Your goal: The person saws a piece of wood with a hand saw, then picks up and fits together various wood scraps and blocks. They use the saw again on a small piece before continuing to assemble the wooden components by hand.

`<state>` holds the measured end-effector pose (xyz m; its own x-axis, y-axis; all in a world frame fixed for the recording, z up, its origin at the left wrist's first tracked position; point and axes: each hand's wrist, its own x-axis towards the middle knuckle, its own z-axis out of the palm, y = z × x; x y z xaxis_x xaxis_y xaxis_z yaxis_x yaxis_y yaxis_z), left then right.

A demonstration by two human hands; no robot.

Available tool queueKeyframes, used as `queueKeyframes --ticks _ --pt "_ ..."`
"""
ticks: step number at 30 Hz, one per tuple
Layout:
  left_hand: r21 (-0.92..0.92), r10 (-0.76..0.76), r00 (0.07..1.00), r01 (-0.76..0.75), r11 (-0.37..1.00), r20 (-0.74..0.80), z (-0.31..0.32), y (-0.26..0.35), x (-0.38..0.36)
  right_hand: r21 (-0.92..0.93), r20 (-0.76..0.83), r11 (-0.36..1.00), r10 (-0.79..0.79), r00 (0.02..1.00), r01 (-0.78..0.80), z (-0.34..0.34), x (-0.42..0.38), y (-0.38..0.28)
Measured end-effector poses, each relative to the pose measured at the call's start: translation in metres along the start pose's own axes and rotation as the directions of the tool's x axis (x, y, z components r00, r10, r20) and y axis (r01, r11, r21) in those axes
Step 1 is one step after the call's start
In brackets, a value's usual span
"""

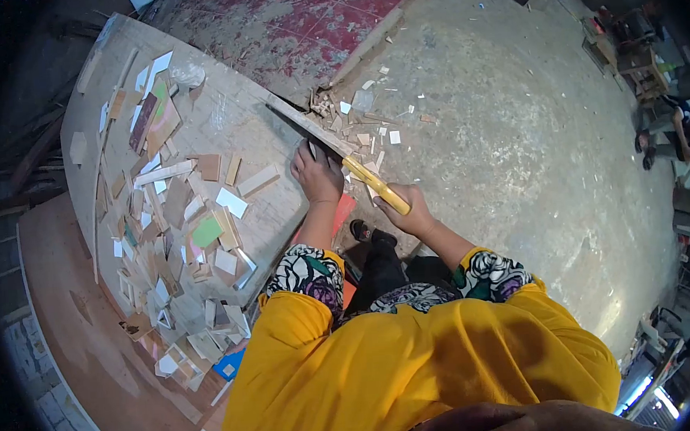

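Observation:
A saw with a yellow handle lies slantwise across the right edge of the worktable, its dark blade reaching up and left. My right hand is closed round the lower end of that handle. Beside the blade, at the table edge, my left hand has its fingers bent, pressed near a strip of wood. Exactly what the left fingers grip is hidden. Left of that hand a pale wooden block lies on the table.
Many wood offcuts cover the table's left part, with a green piece among them. Scraps lie on the concrete floor right of the table. Another person sits at the far right.

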<state>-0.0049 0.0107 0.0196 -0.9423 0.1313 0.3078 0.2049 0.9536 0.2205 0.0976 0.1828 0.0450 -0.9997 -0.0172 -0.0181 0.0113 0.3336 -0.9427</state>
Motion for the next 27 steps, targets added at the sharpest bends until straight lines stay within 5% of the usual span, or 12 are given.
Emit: queueKeyframes --ticks 7,12,24,27 --pt "-0.175 0.052 0.999 -0.054 0.983 -0.015 -0.008 -0.009 -0.015 -0.038 0.014 0.996 -0.083 0.996 0.083 0.003 -0.026 -0.006" --pt "-0.076 -0.02 0.998 0.024 0.997 0.058 -0.009 -0.004 -0.011 -0.05 0.009 0.994 -0.1 0.995 0.1 0.002 -0.025 -0.012" --pt "-0.041 -0.005 0.995 0.01 0.999 0.104 -0.007 -0.005 -0.015 0.104 0.076 0.986 0.121 0.99 -0.128 -0.041 -0.077 -0.01" --pt "-0.027 -0.027 0.993 0.03 0.999 0.118 -0.008 -0.002 -0.013 0.061 -0.012 0.997 -0.052 0.999 0.053 -0.015 -0.023 0.005"
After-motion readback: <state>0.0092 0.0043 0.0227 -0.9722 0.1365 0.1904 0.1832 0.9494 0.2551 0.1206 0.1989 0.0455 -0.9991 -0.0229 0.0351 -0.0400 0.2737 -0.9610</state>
